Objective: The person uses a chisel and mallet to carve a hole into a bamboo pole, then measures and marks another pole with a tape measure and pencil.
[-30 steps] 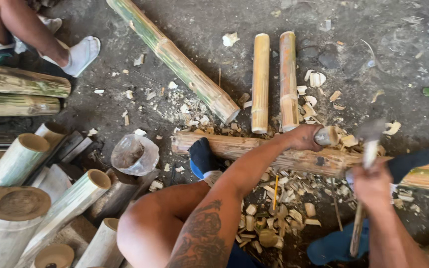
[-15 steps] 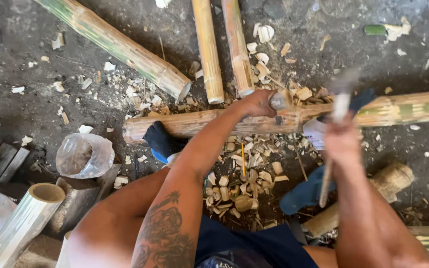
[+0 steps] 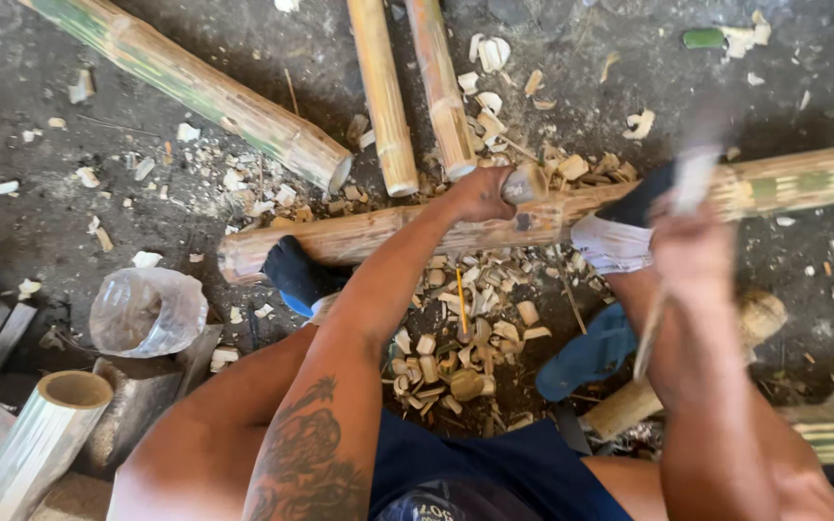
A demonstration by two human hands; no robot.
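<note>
A long bamboo pole (image 3: 388,232) lies across the ground in front of me, with both my feet resting on it. My left hand (image 3: 483,193) is shut on a short stubby tool (image 3: 525,183) set against the top of the pole. To the right, my right hand (image 3: 692,253) grips a long-handled striking tool (image 3: 695,178). That tool is blurred by motion, and its head is above the pole. Many bamboo chips (image 3: 465,338) lie between my legs.
Three more bamboo poles lie beyond: a thick green-streaked one (image 3: 195,87) and two thinner ones (image 3: 383,96) (image 3: 441,92). A crumpled clear plastic bag (image 3: 147,311) and a cut bamboo tube (image 3: 41,439) are at the left. A blue sandal (image 3: 586,352) lies at the right.
The view has swung to the right and closer to the pole. My left hand stays on the pole with its tool. My right hand keeps swinging the long-handled tool beside it.
</note>
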